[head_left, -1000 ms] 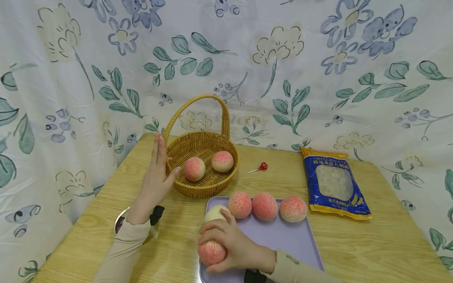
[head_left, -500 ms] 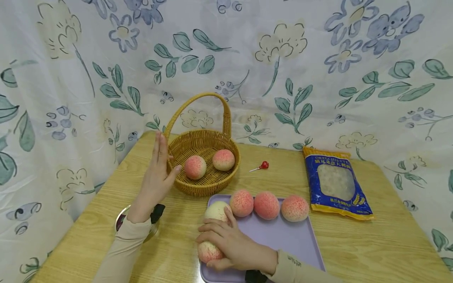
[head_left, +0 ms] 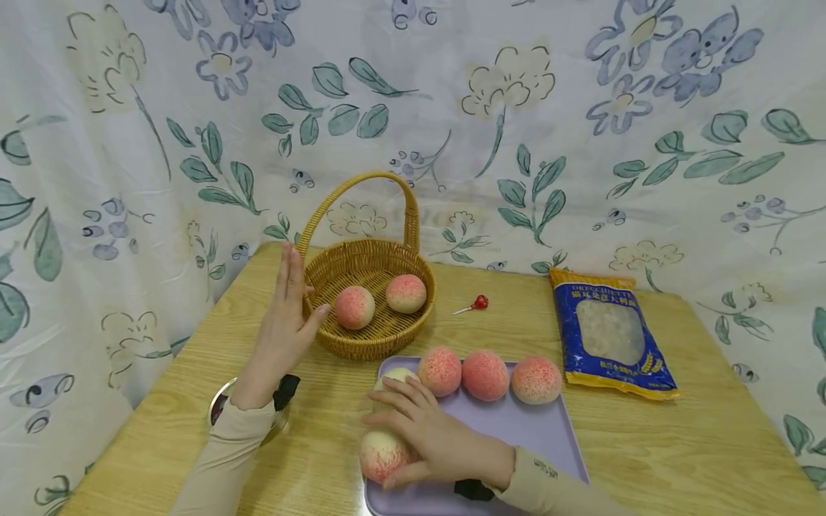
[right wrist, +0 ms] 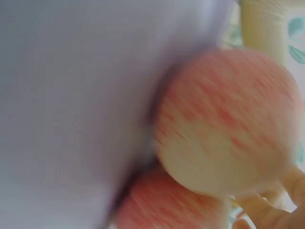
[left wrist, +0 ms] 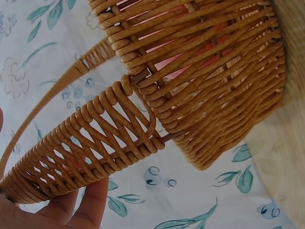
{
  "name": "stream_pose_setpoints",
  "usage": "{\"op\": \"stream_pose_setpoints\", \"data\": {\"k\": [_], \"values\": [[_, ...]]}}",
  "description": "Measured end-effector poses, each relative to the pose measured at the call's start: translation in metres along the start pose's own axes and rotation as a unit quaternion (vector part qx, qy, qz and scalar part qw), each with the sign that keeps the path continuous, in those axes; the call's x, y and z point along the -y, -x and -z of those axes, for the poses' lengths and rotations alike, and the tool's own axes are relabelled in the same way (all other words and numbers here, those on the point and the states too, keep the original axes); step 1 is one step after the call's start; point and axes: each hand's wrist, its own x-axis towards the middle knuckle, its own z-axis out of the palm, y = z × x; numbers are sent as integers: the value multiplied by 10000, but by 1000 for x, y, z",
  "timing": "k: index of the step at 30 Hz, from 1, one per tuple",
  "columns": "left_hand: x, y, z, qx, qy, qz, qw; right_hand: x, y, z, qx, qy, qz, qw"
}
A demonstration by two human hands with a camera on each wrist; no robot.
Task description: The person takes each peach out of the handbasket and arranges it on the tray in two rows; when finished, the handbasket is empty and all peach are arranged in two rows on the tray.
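In the head view my left hand is at the left foot of the wicker basket, index and middle fingers upright. Two fingers pass behind the woven handle in the left wrist view. Two pink-speckled peaches lie inside the basket. My right hand reaches over the left side of the lilac tray, fingers spread and fairly straight. Its thumb and index finger frame a pale, pink-flecked peach at the tray's near left. Behind it, the fingers partly hide another pale peach.
Three more peaches line the tray's back edge. A red lollipop lies behind them. On the right is a blue and yellow orecchiette bag. A round metal-rimmed container is partly hidden under my left forearm. Floral cloth hangs behind.
My right hand has loosened its curl around the near peach, its fingers straightening and shifting slightly right. That peach has turned, showing more of its pale side. My left hand stays at the basket handle.
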Motion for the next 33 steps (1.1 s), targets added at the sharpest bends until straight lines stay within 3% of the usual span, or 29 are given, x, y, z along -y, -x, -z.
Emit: {"op": "stream_pose_setpoints", "data": {"k": [4,8,15,20,27,30,33], "values": [[2,0,2,27,-41,9,10000,-10,-11,22,130,-1267,-471,9907],[4,1,3,103,-28,65,9999,-23,-28,43,143,-2301,-1207,9656],[5,2,4,145,72,119,9998,-59,-81,64,-430,-3203,-1361,9365],[4,2,4,129,43,106,9999,-79,-130,77,-606,-3539,-1815,9155],[2,2,3,100,15,39,9999,-102,-181,55,-582,-4065,-2654,8723],[1,1,1,66,34,-21,10000,-109,-190,39,-458,-4152,-2905,8608],[1,0,0,17,26,-97,9999,-114,-194,28,-261,-4119,-3054,8581]]}}
